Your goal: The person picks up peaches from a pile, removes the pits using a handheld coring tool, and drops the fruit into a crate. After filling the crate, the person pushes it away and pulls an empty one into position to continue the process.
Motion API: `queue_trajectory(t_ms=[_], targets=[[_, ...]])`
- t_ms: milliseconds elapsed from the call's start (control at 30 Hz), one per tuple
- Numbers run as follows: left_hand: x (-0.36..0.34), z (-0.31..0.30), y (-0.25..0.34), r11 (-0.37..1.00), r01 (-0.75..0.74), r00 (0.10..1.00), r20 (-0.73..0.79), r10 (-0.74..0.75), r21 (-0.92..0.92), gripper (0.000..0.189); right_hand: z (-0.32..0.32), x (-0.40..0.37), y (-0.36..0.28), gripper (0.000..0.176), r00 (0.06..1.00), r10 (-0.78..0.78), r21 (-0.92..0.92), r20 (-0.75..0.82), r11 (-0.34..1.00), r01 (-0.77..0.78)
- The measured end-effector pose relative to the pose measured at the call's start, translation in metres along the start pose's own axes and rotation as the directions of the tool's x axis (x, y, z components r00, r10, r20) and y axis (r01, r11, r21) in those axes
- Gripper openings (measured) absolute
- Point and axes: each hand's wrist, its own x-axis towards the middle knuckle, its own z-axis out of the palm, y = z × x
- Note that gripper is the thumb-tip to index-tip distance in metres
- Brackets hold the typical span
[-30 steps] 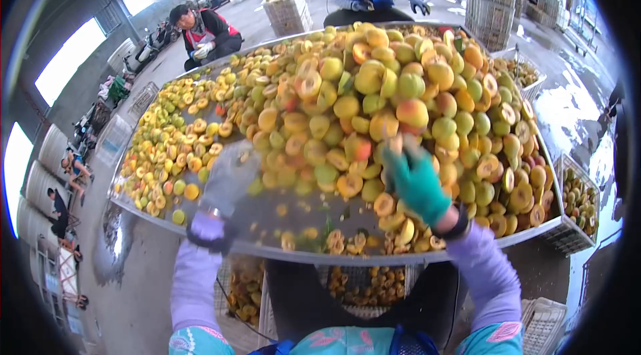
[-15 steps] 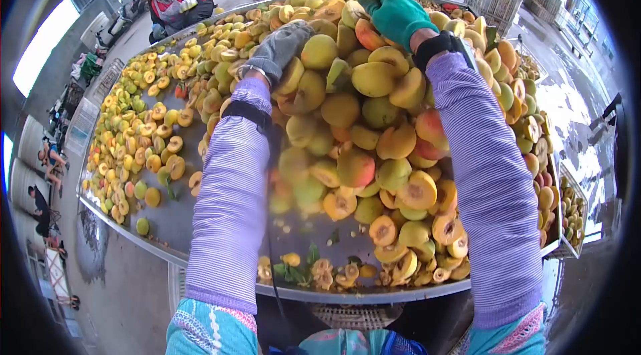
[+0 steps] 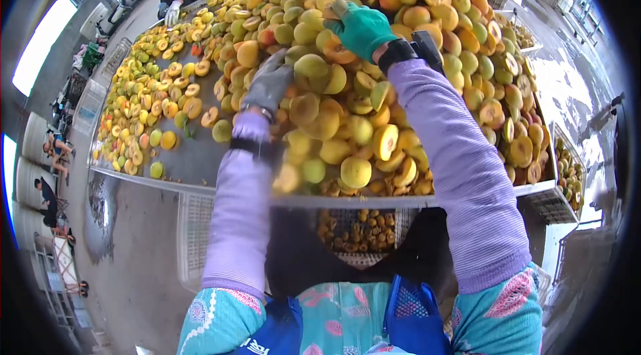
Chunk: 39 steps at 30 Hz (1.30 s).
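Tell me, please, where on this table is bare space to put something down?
One bare patch of the metal table lies near-left, between the near rim, the scattered fruit halves on the left, and the left hand with its forearm. From there to the right hand and the right edge, the fruit pile crowds up to the rim.

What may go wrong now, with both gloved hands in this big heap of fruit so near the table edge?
1. The heap reaches the near table edge. Fruit lying there might roll off, and some could miss the crate below.
2. The left hand and the right hand rest on cut, soft-looking fruit, so rough raking may bruise it.
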Motion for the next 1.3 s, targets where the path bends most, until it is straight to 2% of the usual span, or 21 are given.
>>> queue_trajectory(t_ms=[67, 100, 167, 233, 300, 333, 400, 433, 533, 567, 600, 667, 767, 900, 1033, 1133, 1167, 1200, 1233, 1267, 1300], targets=[[-0.055, -0.017, 0.020, 0.976, 0.142, 0.988, -0.081, -0.131, 0.162, 0.035, -0.002, -0.016, -0.024, 0.025, 1.000, -0.014, -0.026, 0.026, 1.000, 0.015], [-0.073, -0.013, -0.010, 0.935, -0.026, 0.999, -0.033, 0.040, 0.354, 0.036, 0.011, -0.028, -0.030, 0.024, 0.995, -0.095, 0.027, -0.018, 0.995, 0.096], [-0.104, -0.002, -0.093, 0.676, -0.340, 0.934, 0.149, 0.325, 0.654, 0.038, 0.030, -0.049, -0.053, 0.025, 0.991, -0.105, 0.024, -0.079, 0.994, 0.108], [-0.130, -0.008, -0.066, 0.938, -0.087, 0.984, -0.116, 0.133, 0.336, 0.038, 0.030, -0.059, -0.065, 0.027, 0.996, -0.042, 0.160, -0.073, 0.986, 0.053], [-0.153, -0.015, -0.027, 0.993, 0.118, 0.977, -0.178, -0.114, 0.013, 0.037, 0.012, -0.068, -0.074, 0.028, 0.998, 0.058, 0.353, -0.011, 0.934, -0.050], [-0.158, -0.017, -0.027, 0.994, 0.086, 0.975, -0.209, -0.071, 0.063, 0.036, -0.013, -0.072, -0.083, 0.029, 0.983, 0.162, 0.309, 0.089, 0.933, -0.182], [-0.168, -0.017, -0.031, 0.986, 0.030, 0.965, -0.260, 0.013, 0.162, 0.034, -0.034, -0.092, -0.081, 0.029, 0.959, 0.283, 0.869, 0.014, 0.472, -0.152], [-0.176, -0.017, -0.029, 0.927, -0.193, 0.880, -0.362, 0.309, 0.322, 0.031, -0.052, -0.110, -0.083, 0.029, 0.944, 0.330, 0.883, 0.026, 0.435, -0.177], [-0.205, -0.006, 0.020, 0.933, -0.134, 0.827, -0.482, 0.291, 0.335, 0.023, -0.073, -0.184, -0.075, 0.030, 0.882, 0.425, 0.899, 0.201, 0.277, -0.338], [-0.209, 0.002, 0.025, 0.853, -0.306, 0.779, -0.403, 0.480, 0.424, 0.027, -0.061, -0.209, -0.061, 0.029, 0.832, 0.494, 0.905, 0.252, 0.185, -0.383], [-0.216, 0.012, 0.038, 0.804, -0.275, 0.824, -0.302, 0.480, 0.527, 0.038, -0.047, -0.229, -0.051, 0.028, 0.776, 0.551, 0.904, 0.308, 0.086, -0.419], [-0.219, 0.021, 0.049, 0.682, -0.140, 0.946, -0.107, 0.307, 0.718, 0.048, -0.048, -0.244, -0.052, 0.028, 0.727, 0.605, 0.899, 0.325, 0.041, -0.436], [-0.212, 0.013, 0.047, 0.695, -0.125, 0.991, 0.053, 0.125, 0.708, 0.055, -0.059, -0.240, -0.058, 0.035, 0.777, 0.554, 0.901, 0.298, 0.104, -0.421], [-0.215, 0.008, 0.031, 0.672, -0.143, 0.983, 0.027, 0.180, 0.726, 0.056, -0.069, -0.247, -0.067, 0.037, 0.726, 0.617, 0.931, 0.304, -0.030, -0.365], [-0.211, -0.003, -0.009, 0.831, -0.110, 0.979, -0.086, 0.186, 0.545, 0.051, -0.083, -0.252, -0.067, 0.034, 0.674, 0.671, 0.943, 0.309, -0.124, -0.309], [-0.214, -0.020, -0.022, 0.933, -0.087, 0.969, -0.189, 0.161, 0.349, 0.050, -0.105, -0.254, -0.097, 0.031, 0.603, 0.677, 0.866, 0.422, -0.105, -0.488], [-0.214, -0.024, -0.027, 0.980, -0.054, 0.961, -0.255, 0.102, 0.190, 0.046, -0.091, -0.265, -0.095, 0.030, 0.597, 0.682, 0.812, 0.422, 0.009, -0.584], [-0.217, -0.029, -0.017, 0.951, 0.032, 0.971, -0.216, -0.102, -0.306, 0.046, -0.086, -0.271, -0.106, 0.028, 0.615, 0.661, 0.806, 0.430, 0.026, -0.592], [-0.226, -0.038, 0.001, 0.681, 0.122, 0.962, -0.084, -0.261, -0.722, 0.047, -0.080, -0.280, -0.116, 0.027, 0.646, 0.632, 0.795, 0.428, 0.077, -0.602], [-0.232, -0.043, 0.010, 0.240, 0.193, 0.936, 0.105, -0.336, -0.951, 0.048, -0.072, -0.289, -0.129, 0.026, 0.703, 0.582, 0.781, 0.409, 0.175, -0.600], [-0.231, -0.043, -0.008, 0.137, 0.217, 0.956, 0.182, -0.230, -0.967, 0.054, -0.065, -0.297, -0.143, 0.025, 0.785, 0.500, 0.769, 0.366, 0.313, -0.558]])
